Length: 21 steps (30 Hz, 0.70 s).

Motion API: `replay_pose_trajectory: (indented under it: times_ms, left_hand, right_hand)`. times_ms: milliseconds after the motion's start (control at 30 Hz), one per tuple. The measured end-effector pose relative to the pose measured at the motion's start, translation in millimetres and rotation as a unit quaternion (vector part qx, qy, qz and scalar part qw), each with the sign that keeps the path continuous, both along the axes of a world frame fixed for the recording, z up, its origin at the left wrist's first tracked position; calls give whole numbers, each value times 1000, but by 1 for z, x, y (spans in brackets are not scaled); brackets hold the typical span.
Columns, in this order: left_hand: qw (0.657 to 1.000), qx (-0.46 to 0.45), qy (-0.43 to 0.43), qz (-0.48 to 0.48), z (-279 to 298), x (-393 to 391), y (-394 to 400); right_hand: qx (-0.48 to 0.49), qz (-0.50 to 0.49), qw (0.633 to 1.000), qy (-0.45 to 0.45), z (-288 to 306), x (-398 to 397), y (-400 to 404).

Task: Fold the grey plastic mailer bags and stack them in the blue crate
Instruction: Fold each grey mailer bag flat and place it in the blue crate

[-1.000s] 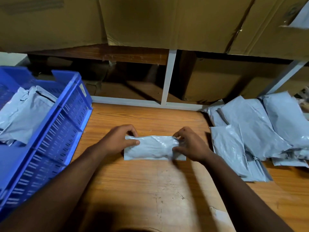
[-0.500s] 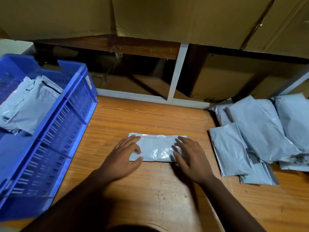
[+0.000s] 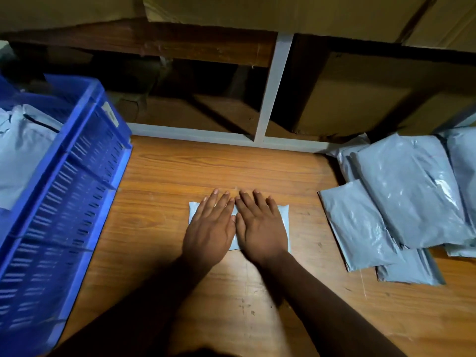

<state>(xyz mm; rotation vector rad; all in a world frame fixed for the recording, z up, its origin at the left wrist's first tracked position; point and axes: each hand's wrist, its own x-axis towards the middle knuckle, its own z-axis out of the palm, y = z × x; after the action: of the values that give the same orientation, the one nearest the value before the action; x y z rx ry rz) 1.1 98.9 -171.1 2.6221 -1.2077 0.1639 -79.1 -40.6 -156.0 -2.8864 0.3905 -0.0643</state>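
Note:
A folded grey mailer bag (image 3: 283,217) lies flat on the wooden table (image 3: 231,166), mostly hidden under both hands. My left hand (image 3: 210,226) and my right hand (image 3: 260,226) press down on it side by side, fingers straight and pointing away from me. The blue crate (image 3: 77,191) stands at the left and holds folded grey bags (image 3: 23,150). A pile of unfolded grey mailer bags (image 3: 401,199) lies at the right.
A white metal shelf frame (image 3: 273,88) runs along the table's back edge, with cardboard boxes (image 3: 360,99) behind and above it. Bare wood shows between the crate and my hands and in front of me.
Both hands have slid inward from the bag's ends to its middle and now lie flat on it. The camera has moved closer and tilted down.

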Motion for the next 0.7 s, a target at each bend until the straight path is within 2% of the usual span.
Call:
replay_pose_trajectory:
  times_ms: [233, 433, 500, 700]
  left_hand:
    - [1000, 11, -20, 19, -12, -2, -5]
    - [1000, -7, 19, 20, -6, -2, 5]
    - [999, 12, 37, 34, -4, -4, 11]
    - [998, 26, 33, 37, -6, -3, 8]
  right_hand:
    - [-18, 1, 1000, -11, -5, 1, -2]
    - [25, 12, 1000, 1, -6, -16, -17]
    - [30, -6, 999, -8, -6, -36, -30]
    - [56, -25, 998, 3, -12, -42, -36]
